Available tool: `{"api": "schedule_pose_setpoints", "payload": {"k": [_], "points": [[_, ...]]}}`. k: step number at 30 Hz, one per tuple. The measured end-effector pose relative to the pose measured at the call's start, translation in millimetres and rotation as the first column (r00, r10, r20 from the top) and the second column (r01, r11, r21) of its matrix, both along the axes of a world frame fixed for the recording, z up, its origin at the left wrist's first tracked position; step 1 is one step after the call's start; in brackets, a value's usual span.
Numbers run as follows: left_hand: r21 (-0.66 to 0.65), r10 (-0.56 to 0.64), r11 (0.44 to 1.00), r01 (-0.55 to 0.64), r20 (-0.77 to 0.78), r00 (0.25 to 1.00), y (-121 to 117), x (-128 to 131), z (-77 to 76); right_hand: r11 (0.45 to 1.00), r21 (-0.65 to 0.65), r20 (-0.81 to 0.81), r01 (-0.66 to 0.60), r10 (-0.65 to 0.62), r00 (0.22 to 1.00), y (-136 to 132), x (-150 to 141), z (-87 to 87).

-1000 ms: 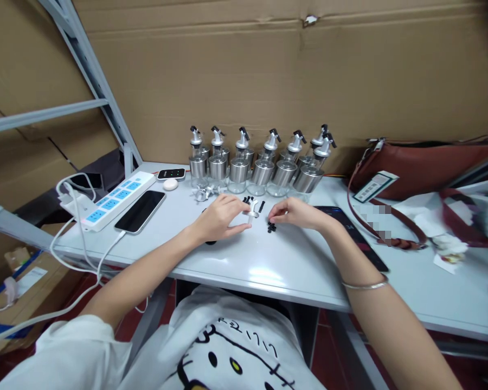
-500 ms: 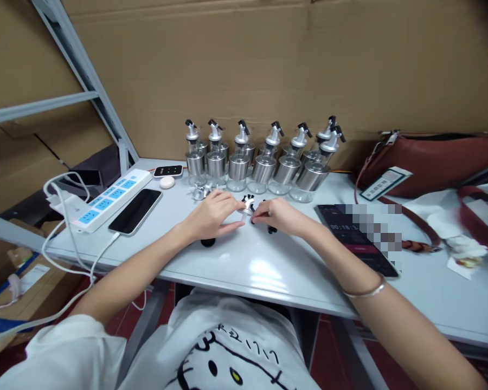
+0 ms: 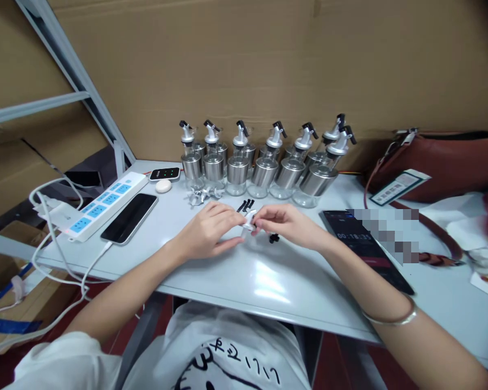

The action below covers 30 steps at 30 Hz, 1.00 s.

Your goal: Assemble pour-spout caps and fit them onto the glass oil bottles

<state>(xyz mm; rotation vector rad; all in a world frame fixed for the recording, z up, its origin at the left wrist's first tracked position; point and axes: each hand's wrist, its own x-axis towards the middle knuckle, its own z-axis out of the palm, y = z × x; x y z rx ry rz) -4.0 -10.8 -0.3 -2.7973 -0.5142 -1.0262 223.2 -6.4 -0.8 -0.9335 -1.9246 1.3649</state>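
My left hand (image 3: 212, 232) is low over the table, thumb and forefinger closed on a small silver-white pourer spout (image 3: 249, 218). Against the spout's right side, my right hand (image 3: 285, 223) pinches a small black piece, mostly hidden by the fingertips. Just beyond the fingers lie several slim black parts (image 3: 246, 205). More small black parts (image 3: 274, 238) rest below my right hand. A pile of silver spout pieces (image 3: 203, 195) is on the table past my left hand.
Glass bottles with steel sleeves and pourer tops (image 3: 238, 171) stand in rows behind. Left are a power strip (image 3: 109, 200), a phone (image 3: 130, 218), a small device (image 3: 165, 174) and a white round case (image 3: 163, 186). Right are a tablet (image 3: 366, 249) and a brown bag (image 3: 455, 168).
My right fingertips have closed in on the spout, bringing the black piece against it. My left hand keeps its hold. The view has shifted slightly.
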Motion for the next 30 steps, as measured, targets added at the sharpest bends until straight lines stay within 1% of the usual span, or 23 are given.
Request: {"api": "schedule_pose_setpoints", "payload": {"k": [2, 4, 7, 9, 12, 16, 21, 26, 30], "points": [[-0.001, -0.015, 1.000, 0.015, 0.000, 1.000, -2.0, 0.9, 0.5, 0.993, -0.111, -0.194, 0.034, -0.055, 0.979, 0.1, 0.0, -0.4], [-0.003, -0.020, 1.000, 0.020, 0.002, 1.000, -2.6, 1.6, 0.4, 0.978, -0.203, -0.332, 0.057, -0.123, 0.935, 0.3, -0.6, -1.2], [-0.002, -0.032, 0.999, 0.032, 0.009, 0.999, -2.6, 2.5, -0.4, 0.948, -0.312, -0.444, 0.064, -0.205, 0.872, -0.6, -2.0, -1.1], [0.001, -0.040, 0.999, 0.040, 0.011, 0.999, -2.8, 2.9, -0.8, 0.928, -0.368, -0.467, 0.050, -0.231, 0.854, -2.2, -3.3, -0.1], [-0.002, -0.039, 0.999, 0.039, 0.014, 0.999, -4.0, 3.3, -1.0, 0.904, -0.425, -0.463, 0.049, -0.264, 0.846, -5.1, -6.3, 0.9], [-0.015, -0.050, 0.999, 0.050, 0.018, 0.999, -5.9, 4.0, -1.3, 0.887, -0.457, -0.450, 0.062, -0.291, 0.844, -7.9, -11.6, 0.6], [-0.019, -0.061, 0.998, 0.061, 0.030, 0.998, -7.5, 5.1, -1.3, 0.860, -0.510, -0.507, 0.017, -0.317, 0.802, -9.7, -15.8, -1.2], [-0.041, -0.049, 0.998, 0.050, 0.028, 0.998, -7.6, 4.9, -2.2, 0.851, -0.525, -0.535, -0.014, -0.317, 0.783, -11.2, -18.1, -4.7], [-0.044, -0.032, 0.998, 0.034, 0.047, 0.998, -6.3, 3.9, -4.0, 0.830, -0.555, -0.550, -0.060, -0.313, 0.774, -13.1, -19.5, -4.4]]}}
